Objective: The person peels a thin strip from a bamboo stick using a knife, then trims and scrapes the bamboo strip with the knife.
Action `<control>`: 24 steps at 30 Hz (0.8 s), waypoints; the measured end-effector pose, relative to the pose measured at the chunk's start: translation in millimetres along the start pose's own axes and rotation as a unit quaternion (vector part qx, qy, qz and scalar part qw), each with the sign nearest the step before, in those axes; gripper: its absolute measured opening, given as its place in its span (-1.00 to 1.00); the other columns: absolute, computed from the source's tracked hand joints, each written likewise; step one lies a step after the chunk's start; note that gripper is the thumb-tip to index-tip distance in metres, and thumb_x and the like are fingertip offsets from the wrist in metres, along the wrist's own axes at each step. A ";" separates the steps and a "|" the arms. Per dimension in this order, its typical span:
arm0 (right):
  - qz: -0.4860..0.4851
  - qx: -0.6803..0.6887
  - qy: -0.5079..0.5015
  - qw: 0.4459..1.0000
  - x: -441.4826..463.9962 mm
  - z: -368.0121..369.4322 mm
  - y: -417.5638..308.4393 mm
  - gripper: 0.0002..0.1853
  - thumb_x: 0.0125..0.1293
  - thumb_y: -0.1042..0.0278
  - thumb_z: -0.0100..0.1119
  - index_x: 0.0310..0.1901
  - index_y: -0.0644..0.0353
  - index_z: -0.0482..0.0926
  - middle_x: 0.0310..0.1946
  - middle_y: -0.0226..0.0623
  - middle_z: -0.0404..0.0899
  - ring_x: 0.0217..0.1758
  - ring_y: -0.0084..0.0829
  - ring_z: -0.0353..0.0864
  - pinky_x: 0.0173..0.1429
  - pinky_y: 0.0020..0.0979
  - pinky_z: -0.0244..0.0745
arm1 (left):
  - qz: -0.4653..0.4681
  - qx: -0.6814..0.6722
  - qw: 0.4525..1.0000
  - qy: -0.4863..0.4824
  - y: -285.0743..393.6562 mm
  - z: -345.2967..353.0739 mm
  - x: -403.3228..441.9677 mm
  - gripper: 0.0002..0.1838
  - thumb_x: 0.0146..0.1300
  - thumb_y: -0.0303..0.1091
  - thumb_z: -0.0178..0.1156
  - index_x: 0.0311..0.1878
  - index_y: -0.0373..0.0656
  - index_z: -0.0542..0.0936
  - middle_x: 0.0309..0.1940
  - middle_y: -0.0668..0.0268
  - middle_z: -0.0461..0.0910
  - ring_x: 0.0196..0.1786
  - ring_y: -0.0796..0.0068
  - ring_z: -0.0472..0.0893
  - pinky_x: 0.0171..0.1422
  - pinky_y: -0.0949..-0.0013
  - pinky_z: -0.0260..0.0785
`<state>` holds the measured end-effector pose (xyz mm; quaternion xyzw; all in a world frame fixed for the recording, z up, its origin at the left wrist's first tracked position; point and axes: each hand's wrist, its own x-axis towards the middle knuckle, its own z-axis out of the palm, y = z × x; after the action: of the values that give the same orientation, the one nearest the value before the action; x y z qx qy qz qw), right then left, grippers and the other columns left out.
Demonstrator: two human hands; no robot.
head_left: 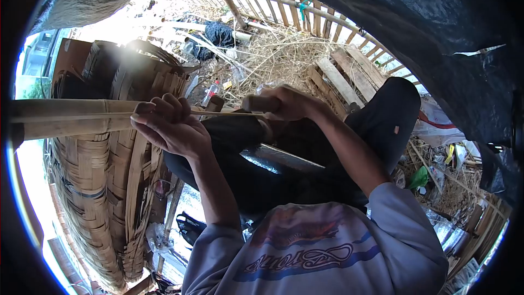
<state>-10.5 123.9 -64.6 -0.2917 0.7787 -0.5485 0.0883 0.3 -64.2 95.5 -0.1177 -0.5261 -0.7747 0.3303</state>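
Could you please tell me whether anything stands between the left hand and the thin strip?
Nothing visible does: the thin strip meets the curled fingers of the left hand and shows uncovered from there most of the way to the right hand. The thick pole lies behind the strip.

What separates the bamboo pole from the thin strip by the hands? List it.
Thickness: the bamboo pole is broad and rounded, while the thin strip is very slender.
Extent: the strip runs on past the left hand up to the right hand; the pole shows mainly on the outer side of the left hand.
Shared: both the pole and the strip run roughly sideways across the view.
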 end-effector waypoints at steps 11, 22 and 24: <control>0.012 0.280 0.447 0.850 -16.8 -45.3 -42.2 -0.80 0.17 0.50 0.29 -0.40 0.15 0.39 -0.61 -0.48 0.42 -0.58 -0.67 0.43 -0.50 -0.57 0.34 | -0.026 -0.072 0.994 -0.078 -11.1 3.8 -45.5 -0.58 0.46 0.03 -0.18 -0.47 0.00 0.09 -0.73 0.55 -0.04 -0.69 0.73 -0.11 -0.67 0.58 -0.24; 0.014 0.313 0.454 0.834 -16.9 -39.6 -50.4 -0.81 0.17 0.58 0.24 -0.37 0.17 0.38 -0.57 -0.46 0.41 -0.58 -0.66 0.44 -0.50 -0.56 0.35 | 0.015 -0.074 0.992 -0.099 14.3 1.0 -24.1 -0.57 0.46 0.07 -0.26 -0.48 0.06 0.06 -0.72 0.53 -0.09 -0.68 0.72 -0.14 -0.66 0.57 -0.29; 0.034 0.291 0.439 0.850 -16.0 -33.6 -51.7 -0.81 0.17 0.59 0.23 -0.38 0.17 0.37 -0.56 -0.46 0.41 -0.58 -0.66 0.44 -0.49 -0.57 0.36 | 0.012 -0.076 0.993 -0.091 13.8 0.6 -23.3 -0.57 0.47 0.06 -0.26 -0.49 0.06 0.05 -0.72 0.52 -0.09 -0.68 0.72 -0.14 -0.66 0.56 -0.30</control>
<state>5.6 147.9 -7.9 0.0448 0.5507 -0.8173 -0.1634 26.5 -57.8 93.6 -0.2192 -0.4926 -0.7941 0.2805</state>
